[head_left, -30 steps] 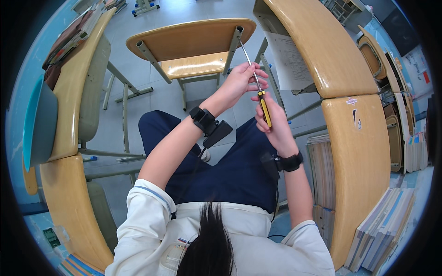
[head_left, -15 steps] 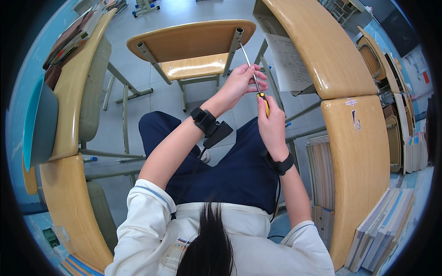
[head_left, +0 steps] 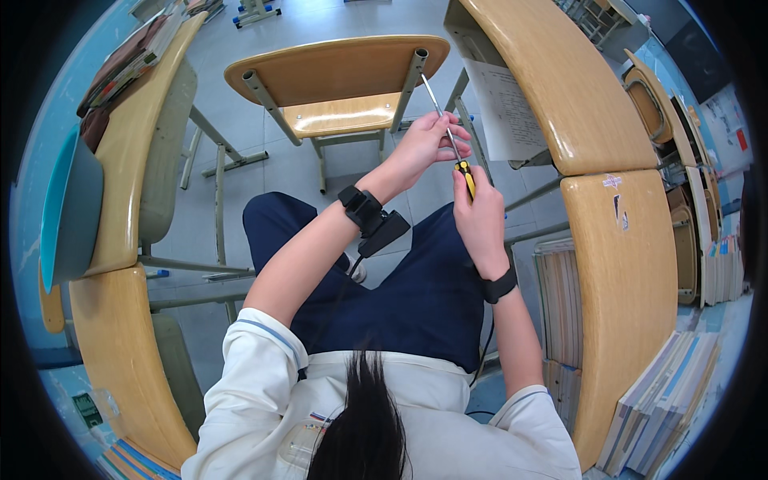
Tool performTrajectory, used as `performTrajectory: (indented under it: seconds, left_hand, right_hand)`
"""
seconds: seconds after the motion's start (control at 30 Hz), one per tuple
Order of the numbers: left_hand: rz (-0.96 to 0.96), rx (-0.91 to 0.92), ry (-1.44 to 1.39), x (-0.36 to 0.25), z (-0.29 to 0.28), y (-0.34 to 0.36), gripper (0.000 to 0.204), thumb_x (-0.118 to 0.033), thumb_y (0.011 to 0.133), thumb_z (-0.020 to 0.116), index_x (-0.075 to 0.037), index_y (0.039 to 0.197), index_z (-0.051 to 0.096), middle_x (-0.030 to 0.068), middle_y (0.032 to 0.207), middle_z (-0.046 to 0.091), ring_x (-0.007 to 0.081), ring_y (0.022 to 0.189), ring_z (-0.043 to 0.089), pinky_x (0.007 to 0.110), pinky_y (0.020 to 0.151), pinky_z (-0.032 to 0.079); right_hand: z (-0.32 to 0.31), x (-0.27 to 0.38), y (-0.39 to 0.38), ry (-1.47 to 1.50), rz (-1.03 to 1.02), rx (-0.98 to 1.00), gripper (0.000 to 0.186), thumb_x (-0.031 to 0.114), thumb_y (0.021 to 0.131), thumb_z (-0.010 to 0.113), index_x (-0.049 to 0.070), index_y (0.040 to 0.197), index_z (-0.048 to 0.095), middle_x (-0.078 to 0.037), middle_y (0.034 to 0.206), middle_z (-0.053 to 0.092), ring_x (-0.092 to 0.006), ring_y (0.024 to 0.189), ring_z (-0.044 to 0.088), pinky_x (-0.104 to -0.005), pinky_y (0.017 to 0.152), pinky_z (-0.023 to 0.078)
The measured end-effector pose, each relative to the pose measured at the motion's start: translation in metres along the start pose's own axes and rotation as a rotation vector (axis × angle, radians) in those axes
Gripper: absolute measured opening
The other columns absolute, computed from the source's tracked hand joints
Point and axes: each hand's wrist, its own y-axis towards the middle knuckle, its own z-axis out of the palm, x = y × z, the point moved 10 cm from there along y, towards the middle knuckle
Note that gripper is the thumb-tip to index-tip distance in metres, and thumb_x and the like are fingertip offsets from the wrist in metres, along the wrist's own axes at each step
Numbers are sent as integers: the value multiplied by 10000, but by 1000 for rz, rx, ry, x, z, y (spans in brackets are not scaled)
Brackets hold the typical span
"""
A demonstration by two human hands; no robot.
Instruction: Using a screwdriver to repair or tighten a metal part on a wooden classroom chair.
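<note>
A screwdriver (head_left: 466, 173) with a yellow and black handle runs up and away from me. My right hand (head_left: 480, 214) is wrapped round its handle. Farther along, my left hand (head_left: 428, 148) has its thumb and fingers closed about the metal shaft. The tip meets the right metal tube (head_left: 410, 86) on the back of a wooden chair (head_left: 344, 72); what it touches there is too small to make out. A second tube (head_left: 270, 104) holds the backrest on the left. The chair's seat (head_left: 340, 116) shows beneath the backrest.
Wooden desks (head_left: 544, 88) line my right side, with a printed sheet (head_left: 502, 104) hanging from one and books (head_left: 558, 304) stored under another. On the left are more desks (head_left: 120, 320) and a teal basin (head_left: 72, 208). Stacked books (head_left: 660, 400) stand at the lower right.
The view has shifted slightly. My right hand has turned a little around the screwdriver's handle, while my left hand keeps its hold on the shaft and the tip stays at the tube.
</note>
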Motion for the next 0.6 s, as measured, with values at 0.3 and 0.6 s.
performTrajectory:
  seconds: [0.3, 0.6]
  left_hand:
    - [30, 2, -40, -4, 0, -1, 221, -221, 967, 326, -37, 1041, 422, 100, 946, 551, 214, 859, 593, 329, 774, 499]
    - [37, 21, -38, -6, 4, -2, 220, -221, 966, 331, -38, 1051, 420, 99, 953, 547, 210, 868, 588, 327, 773, 499]
  right_hand:
    - [54, -31, -26, 1296, 682, 448, 292, 263, 945, 402, -2, 1009, 507, -28, 621, 439, -103, 390, 368, -231, 336, 266]
    - [32, -37, -13, 673, 454, 245, 289, 274, 948, 403, 17, 941, 536, 15, 575, 430, -74, 407, 376, -231, 355, 274]
